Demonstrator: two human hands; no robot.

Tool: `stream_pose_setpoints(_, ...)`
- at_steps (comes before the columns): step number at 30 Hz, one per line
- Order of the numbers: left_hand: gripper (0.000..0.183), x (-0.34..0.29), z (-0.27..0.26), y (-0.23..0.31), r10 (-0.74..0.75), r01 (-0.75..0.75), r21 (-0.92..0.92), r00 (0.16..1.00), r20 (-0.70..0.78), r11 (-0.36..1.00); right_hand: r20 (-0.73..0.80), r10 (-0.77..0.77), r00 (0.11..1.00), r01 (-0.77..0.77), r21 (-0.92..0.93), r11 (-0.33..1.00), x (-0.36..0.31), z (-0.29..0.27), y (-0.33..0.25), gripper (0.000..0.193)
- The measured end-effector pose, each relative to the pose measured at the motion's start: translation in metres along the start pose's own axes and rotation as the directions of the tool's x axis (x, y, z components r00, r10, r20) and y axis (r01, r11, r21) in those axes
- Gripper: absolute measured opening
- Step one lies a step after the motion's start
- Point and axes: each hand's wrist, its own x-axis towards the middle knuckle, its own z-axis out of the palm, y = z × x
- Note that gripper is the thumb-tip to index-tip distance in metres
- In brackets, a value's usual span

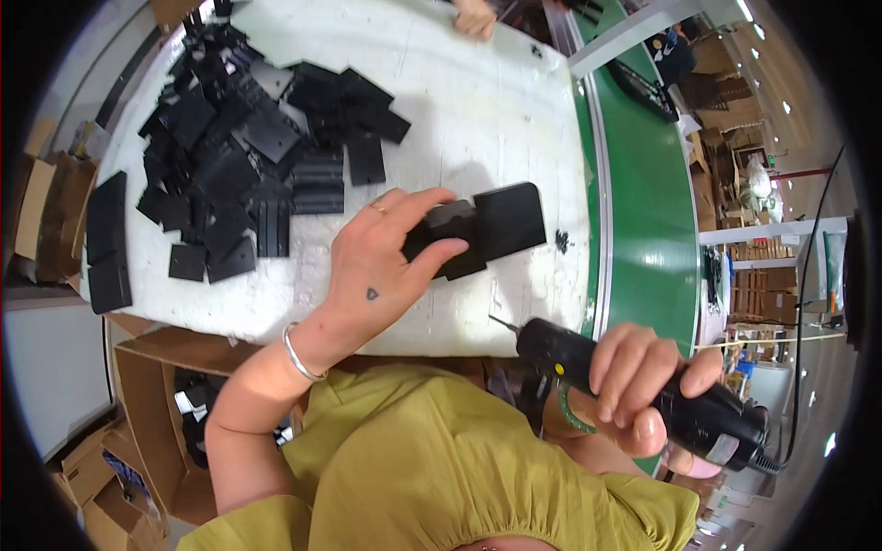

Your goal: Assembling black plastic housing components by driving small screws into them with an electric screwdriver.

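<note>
My left hand [381, 253] grips a flat black plastic part [510, 220] with a rounded far corner, thumb and fingers closed around its left portion. What lies under the fingers is hidden. In my right hand [643, 381] is a black corded electric screwdriver [560, 354], its thin bit pointing left toward the white tabletop. The bit's tip stands apart from the black part. A little heap of small dark screws [562, 241] rests on the table just right of the part.
A large pile of black plastic plates [220, 165] covers the table's left side. Two longer black panels [108, 243] lie at its left edge. A green conveyor [643, 202] runs along the right. Another person's hand [474, 16] rests at the far edge. A cardboard box [152, 395] stands below.
</note>
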Motion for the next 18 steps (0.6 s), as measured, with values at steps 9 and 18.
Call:
stream_pose_setpoints(9, 0.057, -0.014, 0.025, 0.044, -0.205, 0.185, -0.639, 0.978, 0.045, 0.746, -0.353, 0.346, 0.869, -0.393, -0.067, 0.917, -0.004, -0.001, 0.05, 0.072)
stream_pose_setpoints(18, 0.066, -0.005, -0.039, 0.025, -0.132, 0.552, -0.806, 0.834, 0.536, 0.215, -0.19, 0.6, 0.777, -0.59, 0.111, 0.8, -0.014, -0.008, 0.039, 0.055)
